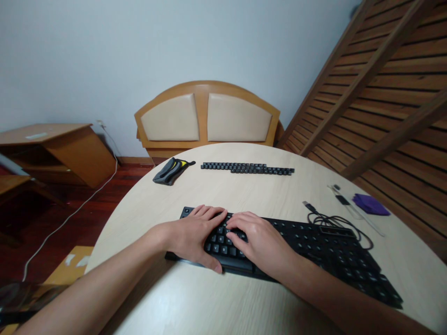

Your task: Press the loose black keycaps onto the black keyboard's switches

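A black computer keyboard [240,267] lies slantwise on the round table. My left hand [192,235] spans its left end, fingers over the back edge and thumb at the front edge, gripping the board. Over the keys beside it is my right hand [256,235], its fingers bent and the thumb close to the index finger at one spot among the keys. What lies between those fingertips is too small to make out. Letter keycaps [218,239] show between the hands. Farther right, the key bed [335,258] looks bare of caps, with pale dots.
Loose black keycaps [244,167] stand in rows at the table's back. A grey-and-yellow pouch [171,171] lies left of them. At right are a coiled USB cable [328,221], a white cable [363,218] and a purple cloth [370,204]. Behind stands a padded wooden headboard [203,111].
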The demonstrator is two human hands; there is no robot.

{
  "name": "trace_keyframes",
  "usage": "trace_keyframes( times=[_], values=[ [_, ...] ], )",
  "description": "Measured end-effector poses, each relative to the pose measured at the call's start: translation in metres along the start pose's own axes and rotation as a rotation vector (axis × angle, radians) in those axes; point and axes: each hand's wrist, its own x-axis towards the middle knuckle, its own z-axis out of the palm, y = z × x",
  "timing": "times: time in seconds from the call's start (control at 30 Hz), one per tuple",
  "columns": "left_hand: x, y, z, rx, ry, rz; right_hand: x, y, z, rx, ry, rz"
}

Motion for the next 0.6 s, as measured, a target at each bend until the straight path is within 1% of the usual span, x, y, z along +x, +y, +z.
trace_keyframes(
  times=[0.13, 0.33, 0.6],
  values=[
    [0.0, 0.0, -0.001, -0.003, -0.009, -0.001, 0.0, -0.006, 0.002, -0.058, -0.031, 0.044],
    [0.001, -0.001, -0.001, -0.005, -0.016, 0.0, 0.002, -0.01, 0.006, -0.066, -0.023, 0.114],
    [0.001, 0.001, -0.003, -0.011, -0.02, -0.012, 0.003, -0.014, 0.009, -0.221, -0.062, 0.056]
  ],
)
